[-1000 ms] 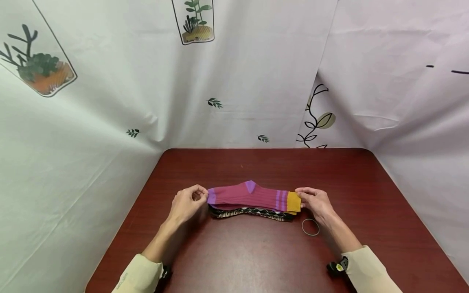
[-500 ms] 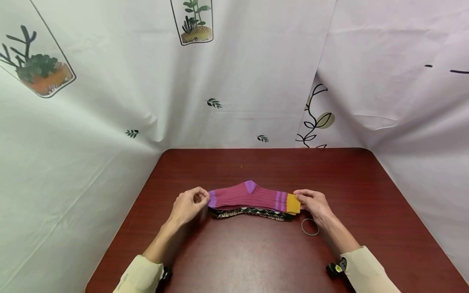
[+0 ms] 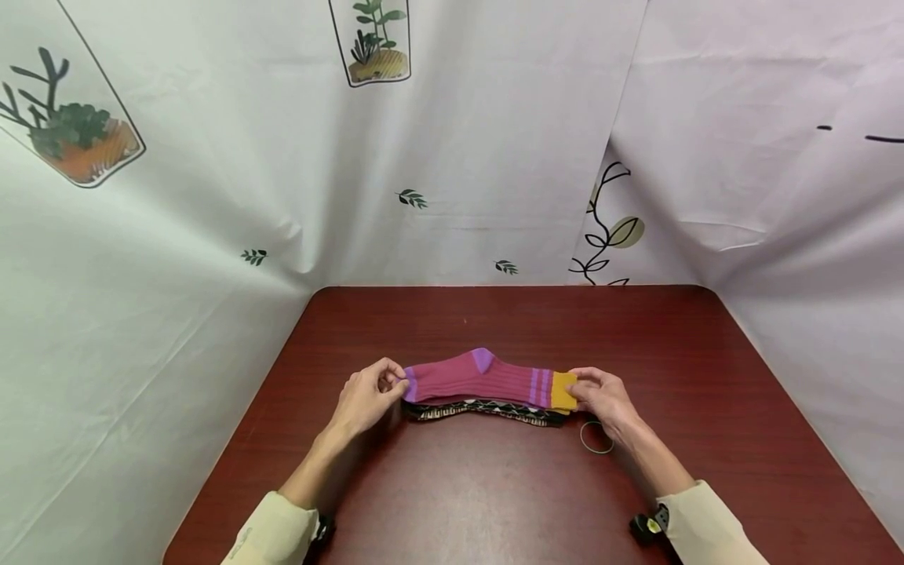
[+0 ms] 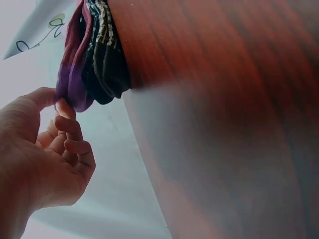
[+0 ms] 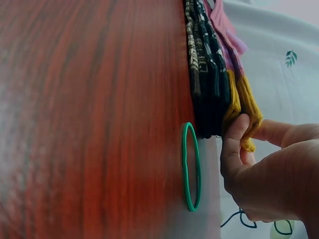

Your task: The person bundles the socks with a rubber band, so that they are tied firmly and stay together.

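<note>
A pair of magenta socks with purple toes and heel and yellow cuffs lies flat on top of black patterned socks, toes to the left. My left hand pinches the purple toe of the magenta pair between thumb and forefinger, its other fingers loosely curled. At the opposite end, my right hand pinches the yellow cuff, with the thumb on the near side and fingers behind. The dark cuffs of the lower socks sit just beside the right thumb.
A thin green rubber band lies on the reddish-brown table, in front of the right hand. White printed curtains hang behind the table and along both sides.
Both hands have shifted slightly inward at the sock ends. The left thumb covers more of the purple toe, and the right thumb reaches further over the yellow cuff. The socks stay nearly in place.
</note>
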A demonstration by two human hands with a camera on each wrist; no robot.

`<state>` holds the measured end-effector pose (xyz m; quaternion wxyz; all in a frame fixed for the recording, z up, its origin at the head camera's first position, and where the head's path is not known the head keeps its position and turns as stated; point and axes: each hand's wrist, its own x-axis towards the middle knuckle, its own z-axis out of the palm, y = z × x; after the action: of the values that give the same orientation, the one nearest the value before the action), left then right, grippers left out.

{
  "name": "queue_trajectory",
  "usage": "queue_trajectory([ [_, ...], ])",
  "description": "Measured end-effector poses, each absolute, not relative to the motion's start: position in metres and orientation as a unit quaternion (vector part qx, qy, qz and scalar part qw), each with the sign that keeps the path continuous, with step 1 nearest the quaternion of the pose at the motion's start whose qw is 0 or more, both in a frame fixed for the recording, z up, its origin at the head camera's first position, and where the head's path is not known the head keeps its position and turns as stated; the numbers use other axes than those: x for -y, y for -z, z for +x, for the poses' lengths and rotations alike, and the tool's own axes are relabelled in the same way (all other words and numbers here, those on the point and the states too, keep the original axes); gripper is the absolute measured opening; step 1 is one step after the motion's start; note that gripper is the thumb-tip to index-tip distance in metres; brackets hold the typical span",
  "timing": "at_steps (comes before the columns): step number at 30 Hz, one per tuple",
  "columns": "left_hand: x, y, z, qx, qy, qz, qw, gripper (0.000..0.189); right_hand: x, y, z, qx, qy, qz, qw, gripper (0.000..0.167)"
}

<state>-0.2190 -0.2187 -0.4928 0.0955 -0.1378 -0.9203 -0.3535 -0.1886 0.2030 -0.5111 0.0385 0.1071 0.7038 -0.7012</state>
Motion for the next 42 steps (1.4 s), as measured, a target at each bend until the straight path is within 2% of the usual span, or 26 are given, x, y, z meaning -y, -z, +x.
queue_trajectory([
  [17, 0.225, 0.492, -0.220, 0.913, 0.373, -0.128, 0.102, 0.008, -0.221, 0.513, -0.186, -0.705, 0.703, 0.080, 0.045, 0.048],
  [21, 0.225, 0.490, -0.223, 0.910, 0.376, -0.128, 0.120, 0.008, -0.236, 0.513, -0.182, -0.687, 0.722, 0.066, 0.049, 0.044],
  [25, 0.227, 0.489, -0.226, 0.904, 0.388, -0.121, 0.132, 0.008, -0.253, 0.514, -0.176, -0.665, 0.740, 0.058, 0.075, 0.035],
  [28, 0.229, 0.488, -0.227, 0.898, 0.404, -0.113, 0.136, 0.012, -0.264, 0.515, -0.171, -0.664, 0.741, 0.047, 0.090, 0.034],
  [34, 0.229, 0.487, -0.230, 0.889, 0.427, -0.102, 0.132, 0.017, -0.278, 0.519, -0.162, -0.735, 0.672, 0.002, 0.095, 0.040],
  [42, 0.228, 0.488, -0.230, 0.888, 0.430, -0.115, 0.117, 0.015, -0.277, 0.521, -0.152, -0.810, 0.577, -0.049, 0.092, 0.026],
])
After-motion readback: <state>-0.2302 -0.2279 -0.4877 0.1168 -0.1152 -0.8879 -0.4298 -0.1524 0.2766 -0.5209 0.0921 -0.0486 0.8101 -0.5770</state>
